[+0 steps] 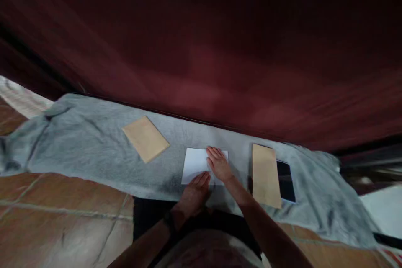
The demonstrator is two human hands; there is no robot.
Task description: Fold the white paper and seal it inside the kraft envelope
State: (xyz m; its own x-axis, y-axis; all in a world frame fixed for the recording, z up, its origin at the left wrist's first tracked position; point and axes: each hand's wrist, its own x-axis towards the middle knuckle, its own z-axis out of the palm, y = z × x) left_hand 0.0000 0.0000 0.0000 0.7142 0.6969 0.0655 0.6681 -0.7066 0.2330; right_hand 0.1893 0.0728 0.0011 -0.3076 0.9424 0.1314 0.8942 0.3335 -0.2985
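A white sheet of paper (193, 160) lies on the grey cloth in front of me. My left hand (196, 190) rests on its lower middle, fingers laid out over the near part. Farther up and to the right, my right hand (218, 163) presses flat on the same sheet, with its fingers stretched toward the far edge. Neither hand grips anything. Parts of the paper are hidden under the hands.
Grey cloth (94, 142) covers the long surface. A tan flat piece (147, 139) lies on the left. To the right, a longer tan piece (266, 176) lies beside a dark tablet-like object (285, 181). A dark red panel (201, 79) rises behind; tiled floor (63, 217) shows below.
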